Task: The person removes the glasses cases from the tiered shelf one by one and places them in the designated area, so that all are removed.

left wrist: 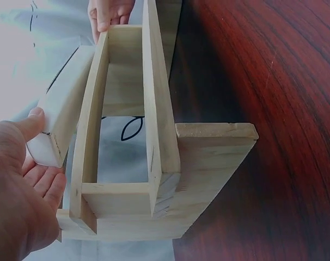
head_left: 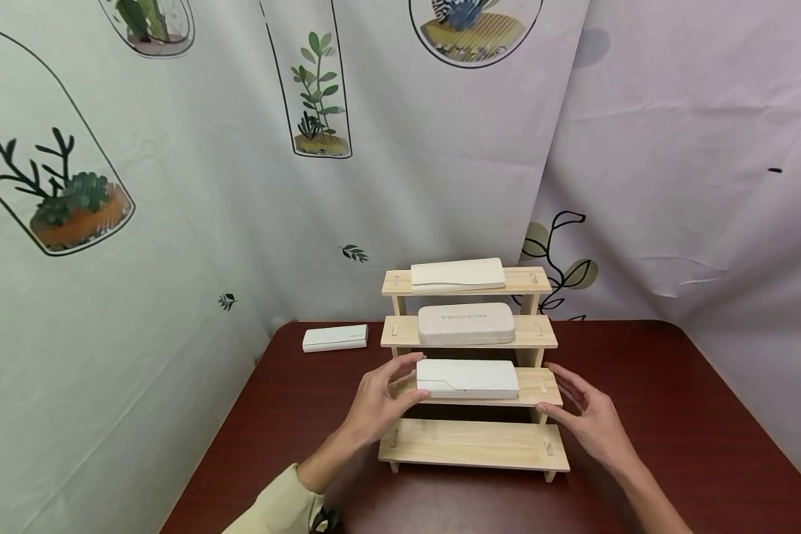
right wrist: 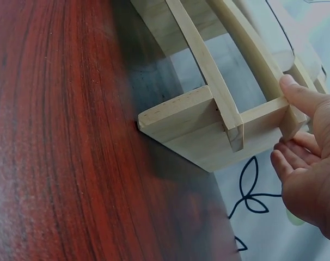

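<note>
Looking at the wooden rack [head_left: 474, 445], we find the left grip [head_left: 382, 397] clamped on the left end of the white case [head_left: 467, 378], spread only as wide as this case. The case is at the rack's second step from below; whether its held end lies fully flat, we cannot tell. The right grip [head_left: 590, 423] pinches the right end of the same step, with thumb in front and fingers behind. On the rack's third step we see a beige case [head_left: 466, 335] with one line of dark capital letters, too small for us to read surely. A cream case [head_left: 457, 274] lies on the rack's top step. Left of the rack, on the bench [head_left: 280, 408], a slim pale case [head_left: 335, 338] carries a faint mark, also unreadable.
</note>
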`<state>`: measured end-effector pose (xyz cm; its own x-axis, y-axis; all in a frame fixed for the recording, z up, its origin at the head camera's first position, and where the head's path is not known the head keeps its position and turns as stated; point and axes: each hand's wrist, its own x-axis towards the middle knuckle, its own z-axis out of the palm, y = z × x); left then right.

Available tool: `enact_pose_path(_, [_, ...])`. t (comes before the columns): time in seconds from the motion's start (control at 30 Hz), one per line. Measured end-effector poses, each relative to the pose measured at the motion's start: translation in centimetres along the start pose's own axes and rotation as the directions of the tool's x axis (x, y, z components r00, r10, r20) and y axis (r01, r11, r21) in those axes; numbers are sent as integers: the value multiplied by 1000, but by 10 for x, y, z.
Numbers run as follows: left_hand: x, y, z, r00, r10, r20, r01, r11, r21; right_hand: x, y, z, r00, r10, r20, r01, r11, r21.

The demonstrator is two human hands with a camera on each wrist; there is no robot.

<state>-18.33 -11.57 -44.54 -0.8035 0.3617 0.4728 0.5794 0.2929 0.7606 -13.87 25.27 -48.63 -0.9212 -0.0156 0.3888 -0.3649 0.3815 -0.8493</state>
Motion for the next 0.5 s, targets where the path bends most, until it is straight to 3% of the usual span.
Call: enact_pose_path(0.5, [0, 9, -6, 996, 85, -35, -85, 996, 3, -2, -4, 0, 1000, 29, -6, -29, 1000, -12])
